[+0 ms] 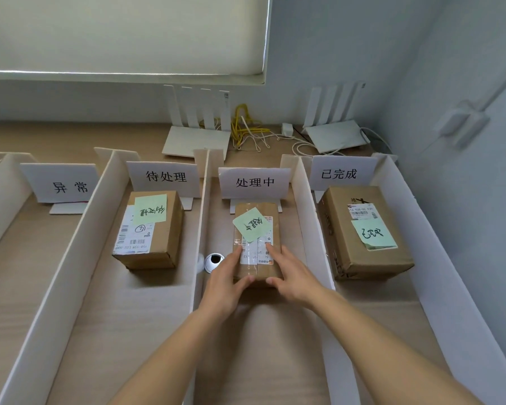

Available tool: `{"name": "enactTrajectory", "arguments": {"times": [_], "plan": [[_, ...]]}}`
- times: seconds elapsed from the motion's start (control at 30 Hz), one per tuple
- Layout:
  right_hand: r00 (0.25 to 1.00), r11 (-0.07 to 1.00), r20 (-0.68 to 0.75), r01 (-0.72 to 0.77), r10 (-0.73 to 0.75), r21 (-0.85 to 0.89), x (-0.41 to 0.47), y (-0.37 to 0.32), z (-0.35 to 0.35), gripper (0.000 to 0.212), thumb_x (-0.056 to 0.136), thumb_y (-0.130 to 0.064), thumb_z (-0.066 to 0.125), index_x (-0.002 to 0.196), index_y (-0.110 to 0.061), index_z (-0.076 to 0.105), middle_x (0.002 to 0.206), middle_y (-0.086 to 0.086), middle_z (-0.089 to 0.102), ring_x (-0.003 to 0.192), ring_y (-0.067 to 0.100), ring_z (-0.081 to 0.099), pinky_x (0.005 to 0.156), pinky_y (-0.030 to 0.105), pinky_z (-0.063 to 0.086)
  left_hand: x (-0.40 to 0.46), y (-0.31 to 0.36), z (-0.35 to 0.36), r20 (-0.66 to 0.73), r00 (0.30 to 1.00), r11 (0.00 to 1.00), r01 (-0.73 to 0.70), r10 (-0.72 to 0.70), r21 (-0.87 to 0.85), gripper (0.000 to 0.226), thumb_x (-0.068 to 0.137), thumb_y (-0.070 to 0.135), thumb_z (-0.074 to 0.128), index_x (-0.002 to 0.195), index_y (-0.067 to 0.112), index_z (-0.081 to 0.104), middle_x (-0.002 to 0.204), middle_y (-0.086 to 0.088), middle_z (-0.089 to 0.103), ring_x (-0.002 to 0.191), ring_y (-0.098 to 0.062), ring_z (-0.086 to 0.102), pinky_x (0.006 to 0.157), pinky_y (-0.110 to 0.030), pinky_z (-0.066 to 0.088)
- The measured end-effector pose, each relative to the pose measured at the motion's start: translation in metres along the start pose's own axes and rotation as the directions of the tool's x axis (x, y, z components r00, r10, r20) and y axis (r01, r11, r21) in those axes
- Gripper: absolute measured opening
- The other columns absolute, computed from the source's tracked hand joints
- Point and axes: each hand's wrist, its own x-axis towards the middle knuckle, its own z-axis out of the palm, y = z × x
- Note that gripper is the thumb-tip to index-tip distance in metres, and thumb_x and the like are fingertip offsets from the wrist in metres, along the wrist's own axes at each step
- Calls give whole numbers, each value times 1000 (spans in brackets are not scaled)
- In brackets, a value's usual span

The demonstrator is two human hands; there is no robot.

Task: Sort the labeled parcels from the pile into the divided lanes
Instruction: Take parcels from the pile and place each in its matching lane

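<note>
Head view shows the desk [18,287] split by white dividers [200,229] into four signed lanes, and the risks run from the walls down to the notes. Two parcels already sit sorted, one in the second lane [158,247] and one in the rightmost lane [362,258]. The third parcel [257,249] lies in the lane marked 处理中, under its sign [254,182]. Both hands grip its near end: the left hand [225,282] and the right hand [292,276] each have fingers on top and a thumb curled against the near face. A forearm brushing a thin divider could tip it. A skewed push could knock the sign stand. Fingers sliding forward could peel off the green note [250,225], leaving the parcel unlabeled.
</note>
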Motion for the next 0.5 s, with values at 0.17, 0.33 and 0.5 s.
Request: {"name": "enactTrajectory", "arguments": {"times": [0.17,0.33,0.5], "plan": [[1000,1000,-3,10,-10,-25,16,0,-7,84,97,-22,66,163,-29,14,166,-6,15,150,24,28,123,40,26,14,2,0,5,1000,1000,5,-5,5,75,90,21,72,154,22,32,149,7,47,130,-6,43,103,-17,33],[1000,1000,-6,10,-10,-19,26,2,-9,86,96,-21,66,163,-29,13,167,-5,14,150,25,27,123,40,26,25,3,-1,-16,1000,999,-13,13,30,75,89,19,74,153,19,35,148,6,49,124,-2,43,97,-10,29],[1000,1000,-3,2,-2,-15,32,1,-11,85,97,-20,65,163,-29,12,168,-5,12,150,26,28,123,40,26,32,1,0,-15,1000,999,-11,11,32,76,89,21,73,154,21,34,147,5,50,125,-6,46,97,-13,32]]}}
